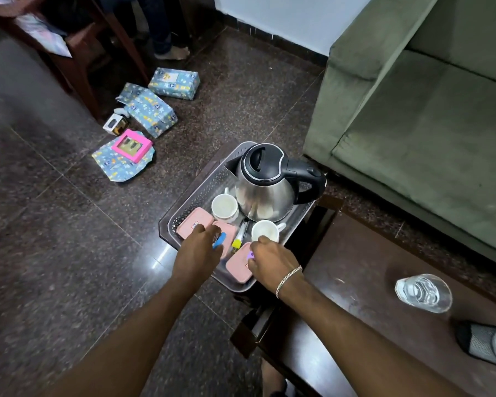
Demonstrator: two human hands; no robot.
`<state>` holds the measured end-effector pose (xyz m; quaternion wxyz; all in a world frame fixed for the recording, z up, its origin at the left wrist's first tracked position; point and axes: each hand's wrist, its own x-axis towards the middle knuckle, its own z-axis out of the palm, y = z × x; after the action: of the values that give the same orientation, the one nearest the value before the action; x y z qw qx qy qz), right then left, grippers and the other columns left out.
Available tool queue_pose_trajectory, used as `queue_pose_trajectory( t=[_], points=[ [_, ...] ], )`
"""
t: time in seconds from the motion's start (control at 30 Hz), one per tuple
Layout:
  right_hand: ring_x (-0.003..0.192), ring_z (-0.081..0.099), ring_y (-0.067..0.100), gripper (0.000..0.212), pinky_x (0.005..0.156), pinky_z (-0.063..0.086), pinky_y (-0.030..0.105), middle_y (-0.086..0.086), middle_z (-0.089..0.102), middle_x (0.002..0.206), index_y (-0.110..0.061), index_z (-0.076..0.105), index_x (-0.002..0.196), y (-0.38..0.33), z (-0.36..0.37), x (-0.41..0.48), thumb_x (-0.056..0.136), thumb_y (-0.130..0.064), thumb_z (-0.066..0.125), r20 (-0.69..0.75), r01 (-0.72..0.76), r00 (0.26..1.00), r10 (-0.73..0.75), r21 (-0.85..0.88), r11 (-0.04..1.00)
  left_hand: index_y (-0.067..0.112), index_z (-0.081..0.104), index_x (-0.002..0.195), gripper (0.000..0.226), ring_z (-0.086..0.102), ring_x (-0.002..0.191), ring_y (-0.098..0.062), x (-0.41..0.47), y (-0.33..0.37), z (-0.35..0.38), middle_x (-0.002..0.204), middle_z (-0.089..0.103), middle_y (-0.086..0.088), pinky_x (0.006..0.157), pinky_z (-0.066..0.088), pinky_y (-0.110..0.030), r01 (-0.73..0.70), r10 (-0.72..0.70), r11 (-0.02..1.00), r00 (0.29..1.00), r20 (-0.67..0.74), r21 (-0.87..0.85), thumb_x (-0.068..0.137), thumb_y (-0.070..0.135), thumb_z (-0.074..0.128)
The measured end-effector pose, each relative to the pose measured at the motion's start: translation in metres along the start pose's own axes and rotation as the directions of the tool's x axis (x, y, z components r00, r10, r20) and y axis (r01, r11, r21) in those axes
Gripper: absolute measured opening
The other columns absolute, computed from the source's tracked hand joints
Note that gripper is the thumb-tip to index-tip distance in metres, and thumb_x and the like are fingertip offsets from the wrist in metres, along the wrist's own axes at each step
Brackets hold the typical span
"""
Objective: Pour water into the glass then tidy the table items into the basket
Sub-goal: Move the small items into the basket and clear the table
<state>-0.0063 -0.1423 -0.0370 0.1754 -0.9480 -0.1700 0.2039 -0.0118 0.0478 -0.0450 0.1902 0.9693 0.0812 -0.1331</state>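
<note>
Fingers of the left hand [199, 247] pinch a small blue clip [219, 240]; right hand [271, 260] fingers pinch a small purple clip [250, 255]. Both hover at lower centre over the grey perforated plastic basket [195, 193]. Release low, clear of the white ceramic cups [224, 207].

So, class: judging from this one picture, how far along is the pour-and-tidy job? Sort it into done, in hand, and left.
Done: the glass on the table holds water, and the kettle, two cups and pink boxes already sit in the basket.
In hand: the left hand holds a blue item, the right hand a purple one, both over the basket.
Left: releasing these two.
</note>
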Motion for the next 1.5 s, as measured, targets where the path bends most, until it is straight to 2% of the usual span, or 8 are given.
queue_pose_trajectory(
  t=[0.17, 0.33, 0.47, 0.67, 0.83, 1.07, 1.27, 1.5],
  points=[
    [0.099, 0.063, 0.038, 0.027, 0.072, 0.050, 0.040, 0.013, 0.059, 0.113, -0.007, 0.060, 0.113, 0.004, 0.008, -0.001, 0.090, -0.022, 0.058, -0.019, 0.014, 1.000, -0.013, 0.031, 0.999, 0.019, 0.061, 0.134, 0.049, 0.067, 0.098, -0.038, -0.002, -0.001, 0.001, 0.116, 0.064, -0.013, 0.077, 0.054, -0.040, -0.009, 0.009, 1.000, 1.000, -0.016, 0.004, 0.087, 0.024, 0.075],
    [0.100, 0.062, 0.034, 0.039, 0.080, 0.050, 0.040, 0.010, 0.057, 0.117, -0.010, 0.057, 0.126, 0.005, 0.008, -0.011, 0.090, -0.026, 0.062, -0.095, 0.034, 0.995, -0.026, 0.090, 0.995, 0.016, 0.059, 0.137, 0.053, 0.063, 0.104, -0.042, -0.012, 0.005, -0.007, 0.118, 0.060, -0.017, 0.083, 0.056, -0.048, -0.054, 0.055, 0.998, 0.994, -0.090, 0.011, 0.087, 0.025, 0.073],
    [0.104, 0.059, 0.030, 0.037, 0.082, 0.051, 0.040, 0.006, 0.056, 0.117, -0.015, 0.057, 0.124, 0.016, 0.002, -0.031, 0.090, -0.029, 0.060, -0.208, 0.029, 0.978, 0.001, 0.143, 0.989, 0.017, 0.059, 0.128, 0.046, 0.057, 0.099, -0.038, -0.025, 0.021, -0.005, 0.108, 0.056, -0.011, 0.081, 0.054, -0.048, -0.185, 0.184, 0.983, 0.967, -0.175, 0.012, 0.086, 0.027, 0.074],
    [0.103, 0.055, 0.027, 0.052, 0.082, 0.053, 0.046, 0.004, 0.055, 0.115, -0.018, 0.055, 0.128, 0.060, -0.004, -0.081, 0.084, -0.044, 0.065, -0.332, -0.052, 0.940, 0.076, 0.081, 0.995, 0.020, 0.055, 0.136, 0.055, 0.053, 0.108, -0.031, -0.038, 0.067, 0.019, 0.119, 0.052, -0.005, 0.089, 0.049, -0.044, -0.443, 0.450, 0.893, 0.872, -0.194, 0.082, 0.087, 0.043, 0.066],
    [0.113, 0.053, 0.024, 0.065, 0.085, 0.048, 0.046, 0.000, 0.054, 0.129, -0.024, 0.051, 0.138, 0.117, 0.007, -0.147, 0.081, -0.054, 0.063, -0.359, -0.243, 0.902, 0.242, 0.043, 0.969, 0.019, 0.055, 0.140, 0.065, 0.055, 0.117, -0.031, -0.059, 0.126, 0.059, 0.129, 0.054, -0.007, 0.095, 0.050, -0.044, -0.594, 0.603, 0.797, 0.794, -0.081, 0.108, 0.087, 0.055, 0.066],
    [0.126, 0.050, 0.023, 0.070, 0.090, 0.043, 0.045, -0.001, 0.053, 0.141, -0.025, 0.046, 0.142, 0.203, 0.026, -0.254, 0.081, -0.058, 0.058, -0.343, -0.452, 0.825, 0.450, 0.080, 0.889, 0.026, 0.046, 0.150, 0.077, 0.044, 0.140, -0.025, -0.110, 0.217, 0.139, 0.150, 0.049, -0.006, 0.101, 0.048, -0.049, -0.709, 0.691, 0.696, 0.705, 0.162, 0.118, 0.087, 0.069, 0.055],
    [0.121, 0.052, 0.022, 0.068, 0.087, 0.043, 0.044, -0.003, 0.055, 0.135, -0.025, 0.048, 0.138, 0.264, 0.047, -0.332, 0.080, -0.060, 0.058, -0.349, -0.592, 0.719, 0.602, 0.146, 0.792, 0.027, 0.045, 0.149, 0.076, 0.049, 0.134, -0.025, -0.144, 0.288, 0.203, 0.145, 0.052, -0.005, 0.096, 0.051, -0.047, -0.804, 0.769, 0.587, 0.590, 0.248, 0.092, 0.085, 0.067, 0.057],
    [0.112, 0.055, 0.030, 0.058, 0.085, 0.049, 0.046, 0.006, 0.058, 0.127, -0.015, 0.056, 0.130, 0.329, 0.085, -0.408, 0.082, -0.046, 0.068, -0.318, -0.700, 0.607, 0.728, 0.221, 0.679, 0.029, 0.037, 0.154, 0.079, 0.048, 0.131, -0.025, -0.182, 0.348, 0.275, 0.144, 0.050, -0.003, 0.099, 0.047, -0.045, -0.866, 0.799, 0.495, 0.487, 0.353, 0.074, 0.087, 0.068, 0.052]
  ],
)
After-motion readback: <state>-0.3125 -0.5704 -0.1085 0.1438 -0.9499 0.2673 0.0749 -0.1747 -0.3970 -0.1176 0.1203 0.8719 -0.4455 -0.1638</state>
